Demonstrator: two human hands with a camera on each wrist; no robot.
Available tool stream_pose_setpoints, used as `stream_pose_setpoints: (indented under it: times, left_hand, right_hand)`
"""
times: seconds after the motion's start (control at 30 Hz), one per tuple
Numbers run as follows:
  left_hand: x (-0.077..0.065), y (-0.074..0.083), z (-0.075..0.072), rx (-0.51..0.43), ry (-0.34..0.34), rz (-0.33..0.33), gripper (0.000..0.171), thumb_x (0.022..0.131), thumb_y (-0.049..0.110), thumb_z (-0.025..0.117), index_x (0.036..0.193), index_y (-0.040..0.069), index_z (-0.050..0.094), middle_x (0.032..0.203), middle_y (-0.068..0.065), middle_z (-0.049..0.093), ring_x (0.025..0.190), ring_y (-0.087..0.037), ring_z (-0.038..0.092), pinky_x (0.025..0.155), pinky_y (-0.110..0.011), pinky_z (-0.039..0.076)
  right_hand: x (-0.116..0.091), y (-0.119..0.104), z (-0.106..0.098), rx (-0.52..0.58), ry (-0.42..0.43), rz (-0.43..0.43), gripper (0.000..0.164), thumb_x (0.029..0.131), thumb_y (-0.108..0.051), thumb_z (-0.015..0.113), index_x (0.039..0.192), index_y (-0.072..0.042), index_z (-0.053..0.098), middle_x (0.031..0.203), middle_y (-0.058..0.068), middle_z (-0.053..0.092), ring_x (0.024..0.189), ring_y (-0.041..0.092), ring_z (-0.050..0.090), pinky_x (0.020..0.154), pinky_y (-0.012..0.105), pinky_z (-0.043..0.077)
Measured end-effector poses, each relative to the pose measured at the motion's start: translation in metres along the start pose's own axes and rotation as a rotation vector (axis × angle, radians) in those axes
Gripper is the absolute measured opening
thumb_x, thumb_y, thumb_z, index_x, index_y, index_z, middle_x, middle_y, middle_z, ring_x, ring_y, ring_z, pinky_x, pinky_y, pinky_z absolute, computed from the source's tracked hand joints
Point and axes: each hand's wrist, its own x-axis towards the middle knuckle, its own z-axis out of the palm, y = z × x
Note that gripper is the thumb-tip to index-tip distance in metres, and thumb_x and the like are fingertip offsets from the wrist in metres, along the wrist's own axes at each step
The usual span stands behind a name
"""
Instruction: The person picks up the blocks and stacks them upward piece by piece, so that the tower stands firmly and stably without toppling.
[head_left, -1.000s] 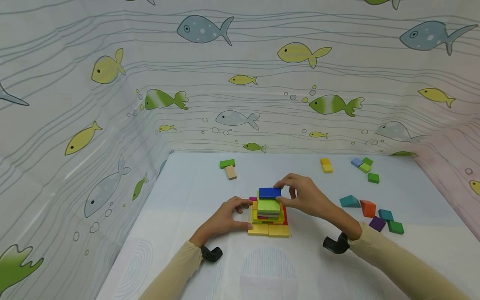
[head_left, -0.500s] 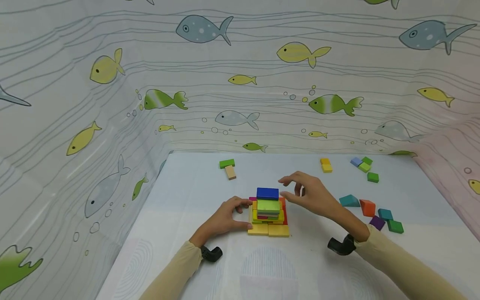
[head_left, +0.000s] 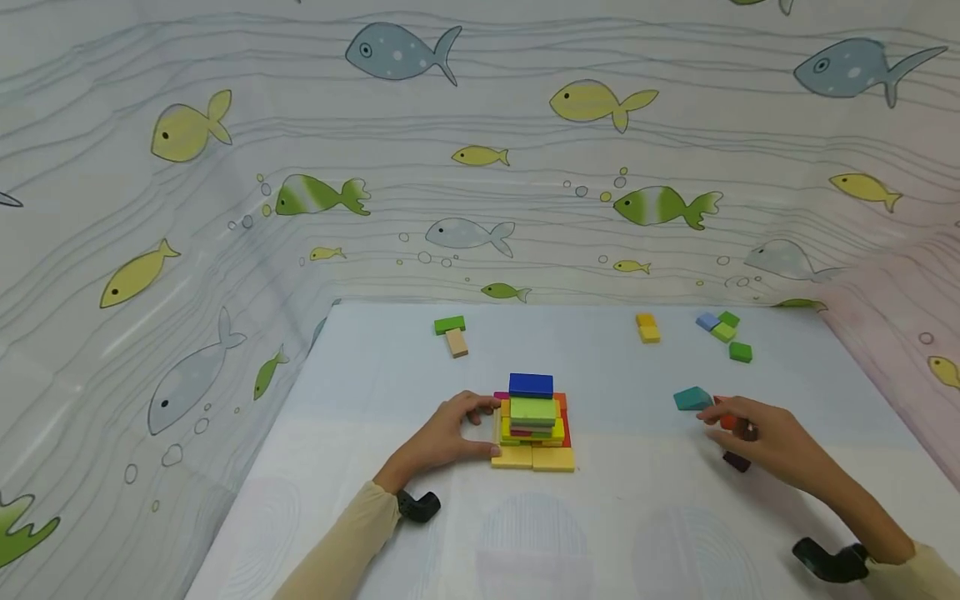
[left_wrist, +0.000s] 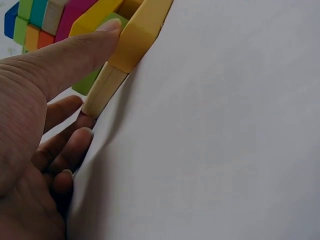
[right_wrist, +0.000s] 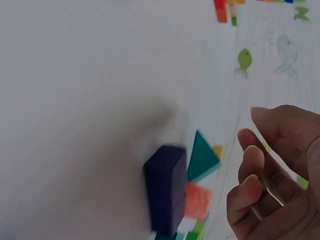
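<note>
A stepped stack of coloured wooden blocks (head_left: 534, 412) stands mid-table, with a dark blue block (head_left: 531, 385) at its top. At its left side my left hand (head_left: 450, 427) holds the base; the thumb lies on a yellow block (left_wrist: 137, 42) and the other fingers curl by a beige block (left_wrist: 105, 91). My right hand (head_left: 776, 437) is over the loose blocks on the right, its fingers loosely bent around nothing. Nearby lie a dark purple block (right_wrist: 172, 190), a teal triangular block (head_left: 692, 398) and an orange-red block (right_wrist: 198, 201). The right hand partly covers this group in the head view.
Behind the stack lie a green block (head_left: 449, 325) and a beige block (head_left: 456, 342). Two yellow blocks (head_left: 648, 328) sit farther right. A blue block (head_left: 708, 321) and several green blocks (head_left: 740, 352) lie at the back right. A fish-patterned sheet (head_left: 540, 192) surrounds the white table.
My right hand has let go of the dark blue block on the stack and moved right to the loose blocks. The left hand stays at the stack. The head view has shifted slightly.
</note>
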Motion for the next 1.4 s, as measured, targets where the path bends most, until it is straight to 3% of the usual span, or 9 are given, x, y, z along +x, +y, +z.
stream_pose_setpoints:
  times: [0.13,0.27,0.43,0.63,0.8,0.93,1.17,1.4]
  left_hand:
    - [-0.001,0.000,-0.001,0.001,0.003,0.003,0.073,0.080,0.050,0.087,0.143,0.029,0.057,0.127,0.011,0.056,0.105,-0.013,0.052,0.094,-0.038,0.043]
    - [-0.001,-0.001,0.000,0.004,0.003,0.004,0.073,0.080,0.050,0.087,0.143,0.029,0.056,0.127,0.012,0.056,0.105,-0.013,0.052,0.094,-0.038,0.043]
    - [-0.002,0.000,0.000,0.003,0.006,0.002,0.073,0.080,0.049,0.087,0.143,0.028,0.057,0.127,0.011,0.056,0.105,-0.013,0.051,0.094,-0.039,0.042]
    - [-0.001,0.000,0.001,0.011,0.003,-0.007,0.072,0.080,0.050,0.087,0.143,0.030,0.057,0.127,0.012,0.056,0.105,-0.013,0.051,0.094,-0.038,0.043]
    - [-0.002,0.001,0.001,0.007,0.003,-0.008,0.072,0.080,0.051,0.087,0.143,0.030,0.057,0.126,0.012,0.056,0.105,-0.013,0.051,0.094,-0.039,0.042]
    - [-0.002,0.001,0.000,0.008,0.007,-0.010,0.073,0.080,0.051,0.086,0.143,0.030,0.057,0.125,0.013,0.056,0.105,-0.013,0.051,0.095,-0.040,0.040]
    - [-0.002,0.000,0.000,0.003,0.006,0.000,0.074,0.080,0.049,0.087,0.144,0.028,0.057,0.125,0.012,0.056,0.105,-0.013,0.051,0.094,-0.037,0.043]
    - [-0.002,0.000,0.000,-0.004,0.008,-0.001,0.072,0.081,0.050,0.087,0.143,0.028,0.057,0.125,0.012,0.056,0.105,-0.013,0.051,0.094,-0.038,0.042]
  right_hand:
    - [-0.019,0.022,-0.011,-0.100,-0.078,0.104,0.035,0.084,-0.006,0.083,0.117,-0.011,0.072,0.105,0.002,0.067,0.072,0.005,0.048,0.057,0.024,0.044]
    - [-0.029,0.037,-0.016,-0.180,-0.121,0.096,0.040,0.082,-0.005,0.083,0.120,-0.009,0.071,0.111,0.005,0.066,0.073,0.003,0.045,0.059,0.024,0.043]
    - [-0.031,0.051,-0.015,-0.201,-0.144,0.092,0.043,0.079,-0.007,0.085,0.120,-0.008,0.072,0.116,0.010,0.066,0.077,0.006,0.046,0.061,0.025,0.042]
    - [-0.027,0.054,-0.011,-0.213,-0.155,0.148,0.038,0.077,-0.017,0.090,0.111,-0.007,0.075,0.105,0.007,0.066,0.084,0.019,0.053,0.064,0.027,0.047]
    - [-0.027,0.050,-0.010,-0.190,-0.145,0.151,0.041,0.079,-0.023,0.090,0.112,-0.005,0.074,0.091,-0.001,0.059,0.074,0.012,0.047,0.058,0.025,0.040]
    - [-0.025,0.040,-0.010,-0.158,-0.071,0.094,0.040,0.080,-0.023,0.090,0.113,-0.007,0.074,0.091,-0.002,0.059,0.073,0.008,0.045,0.057,0.025,0.039]
    - [-0.012,0.013,-0.006,-0.122,0.138,-0.077,0.041,0.075,-0.012,0.093,0.112,-0.011,0.075,0.083,-0.006,0.054,0.068,0.003,0.044,0.052,0.023,0.036]
    - [0.010,-0.019,0.001,-0.053,0.198,-0.165,0.039,0.075,-0.012,0.093,0.108,-0.021,0.074,0.089,-0.010,0.060,0.067,0.006,0.048,0.054,0.021,0.041]
